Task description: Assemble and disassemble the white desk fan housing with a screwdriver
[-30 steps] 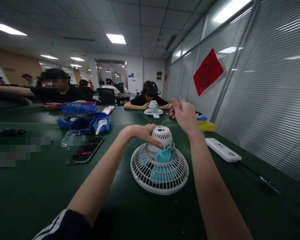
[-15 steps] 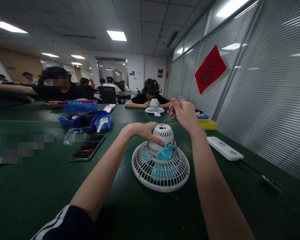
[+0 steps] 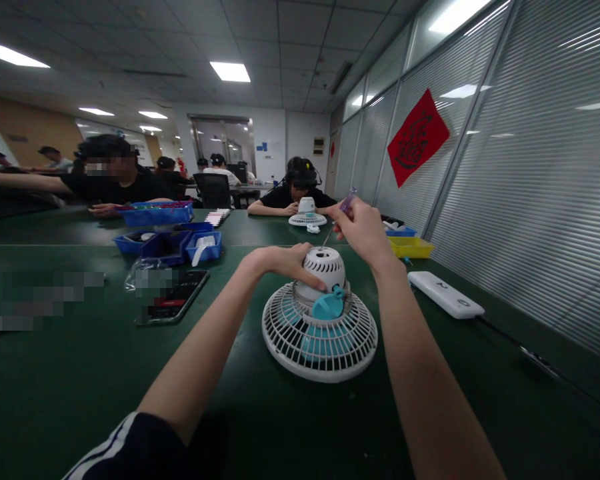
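Note:
A small white fan (image 3: 320,353) lies face down on the green table, its round grille below and its vented motor housing (image 3: 325,265) on top. Turquoise blades show through the grille bars, and a turquoise clip piece (image 3: 329,305) sits at the housing's near side. My left hand (image 3: 295,263) is wrapped round the housing's left side, thumb on the near face. In my closed right hand (image 3: 359,223) is a screwdriver (image 3: 349,200) with a clear purplish handle. Its thin shaft slants down to the top of the housing; the exact spot of the tip is hard to make out.
Blue bins (image 3: 165,245) and a phone (image 3: 177,300) lie to the left. At right are a yellow tray (image 3: 411,248) and a white power bank (image 3: 446,295) with a black cable. Across the table a person (image 3: 300,187) leans over another fan (image 3: 307,217).
My right hand and the screwdriver have shifted slightly left, with the handle standing a little more upright. My left hand keeps its hold on the fan. The whole view has moved slightly.

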### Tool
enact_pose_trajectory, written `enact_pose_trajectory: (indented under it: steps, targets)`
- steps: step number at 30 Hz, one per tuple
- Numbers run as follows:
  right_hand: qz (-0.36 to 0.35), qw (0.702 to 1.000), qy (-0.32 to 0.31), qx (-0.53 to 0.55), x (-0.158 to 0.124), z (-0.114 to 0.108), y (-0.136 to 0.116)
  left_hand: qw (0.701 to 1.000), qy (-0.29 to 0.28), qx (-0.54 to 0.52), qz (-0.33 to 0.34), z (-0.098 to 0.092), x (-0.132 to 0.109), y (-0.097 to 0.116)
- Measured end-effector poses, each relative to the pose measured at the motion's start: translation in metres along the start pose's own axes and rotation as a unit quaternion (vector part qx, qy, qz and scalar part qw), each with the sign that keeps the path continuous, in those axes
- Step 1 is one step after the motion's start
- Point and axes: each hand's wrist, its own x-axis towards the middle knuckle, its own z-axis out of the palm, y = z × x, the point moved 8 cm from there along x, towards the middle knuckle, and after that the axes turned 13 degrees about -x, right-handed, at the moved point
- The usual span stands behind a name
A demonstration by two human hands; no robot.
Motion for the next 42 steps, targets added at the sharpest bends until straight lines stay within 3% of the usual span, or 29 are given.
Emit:
enact_pose_trajectory:
  steps: [4, 13, 29, 42]
  targets:
    - [-0.006, 1.000, -0.005, -0.021, 0.001, 0.005, -0.001, 1.000, -0.001, -0.003, -0.003, 0.000, 0.000, 0.001]
    - [-0.042, 0.996, -0.074, -0.001, -0.001, 0.039, -0.004, 1.000, 0.013, 0.003, 0.011, 0.001, 0.004, 0.000]
    - [0.023, 0.986, -0.134, 0.098, -0.005, 0.038, 0.003, 1.000, -0.001, -0.002, 0.012, 0.001, 0.002, 0.000]
    - [0.023, 0.989, -0.117, 0.082, -0.003, 0.037, 0.010, 1.000, -0.002, 0.000, 0.009, 0.002, 0.001, 0.002]
